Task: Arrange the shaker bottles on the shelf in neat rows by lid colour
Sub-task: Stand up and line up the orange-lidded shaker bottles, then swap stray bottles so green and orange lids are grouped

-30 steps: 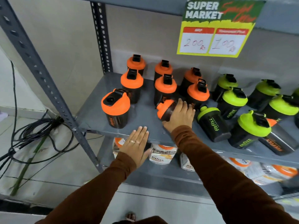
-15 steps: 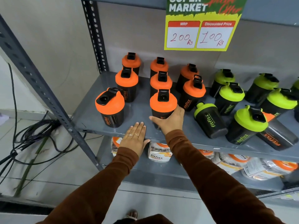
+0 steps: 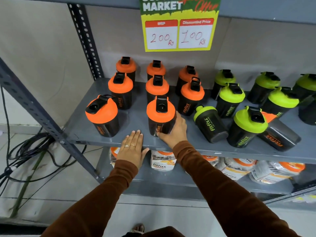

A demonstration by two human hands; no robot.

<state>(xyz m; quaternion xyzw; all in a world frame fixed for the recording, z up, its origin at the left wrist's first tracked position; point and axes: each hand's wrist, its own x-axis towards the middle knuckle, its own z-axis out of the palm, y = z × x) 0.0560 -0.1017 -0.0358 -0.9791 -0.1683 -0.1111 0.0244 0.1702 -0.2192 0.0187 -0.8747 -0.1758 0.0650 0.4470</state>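
Note:
Black shaker bottles stand on a grey shelf (image 3: 82,134). Orange-lidded ones fill its left half in rows, green-lidded ones its right half. My right hand (image 3: 174,132) wraps the base of an upright orange-lidded bottle (image 3: 160,113) at the front of the middle orange row. My left hand (image 3: 132,148) lies flat on the shelf's front edge, fingers together, holding nothing. Another orange-lidded bottle (image 3: 102,115) stands at the front left. One green-lidded bottle (image 3: 210,124) lies tilted on its side. An orange-lidded bottle (image 3: 280,137) lies down behind a green-lidded one (image 3: 246,127).
A price sign (image 3: 178,26) hangs above from the upper shelf. A slotted metal upright (image 3: 34,106) slants at the left. Packets (image 3: 163,161) fill the lower shelf. Cables (image 3: 25,154) lie on the floor at the left.
My right hand stood the tipped orange-lidded bottle upright at the front of the middle row and still grips it. My left hand stayed on the shelf edge.

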